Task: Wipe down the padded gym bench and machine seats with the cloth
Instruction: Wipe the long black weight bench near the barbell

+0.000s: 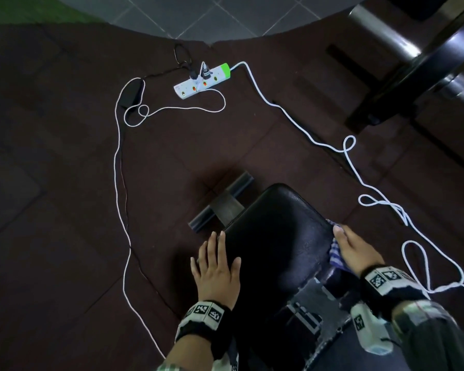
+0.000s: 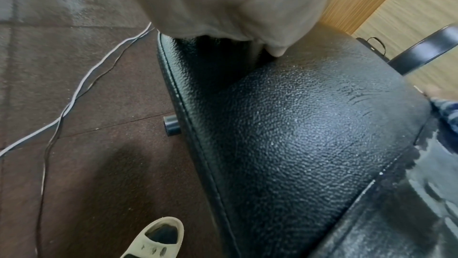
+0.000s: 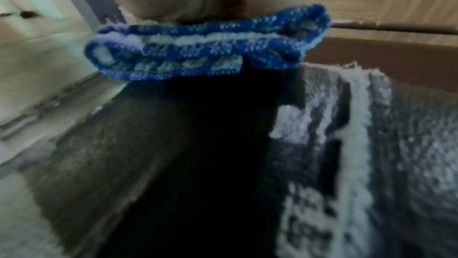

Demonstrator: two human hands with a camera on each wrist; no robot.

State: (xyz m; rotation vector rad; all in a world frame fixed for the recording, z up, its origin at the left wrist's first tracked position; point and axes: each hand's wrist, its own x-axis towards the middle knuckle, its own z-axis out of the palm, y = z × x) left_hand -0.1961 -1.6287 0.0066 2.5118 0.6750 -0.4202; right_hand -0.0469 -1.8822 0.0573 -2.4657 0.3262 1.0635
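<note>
A black padded bench point(image 1: 276, 234) runs from the lower middle of the head view toward the centre; its pebbled pad point(image 2: 285, 125) fills the left wrist view. My left hand point(image 1: 216, 266) lies flat on the pad's left edge, fingers straight and spread. My right hand point(image 1: 352, 249) presses a folded blue-and-white checked cloth point(image 1: 335, 254) against the pad's right side edge. In the right wrist view the cloth point(image 3: 203, 46) sits bunched under the palm, against worn, peeling padding point(image 3: 347, 144). The right fingers are mostly hidden by the cloth and the bench edge.
A white power strip point(image 1: 202, 80) with plugs lies on the dark rubber floor ahead. White cords point(image 1: 351, 153) loop right of the bench and a long one point(image 1: 118, 183) runs down the left. The bench's foot bar point(image 1: 221, 200) is ahead; a weight plate point(image 1: 418, 65) stands upper right.
</note>
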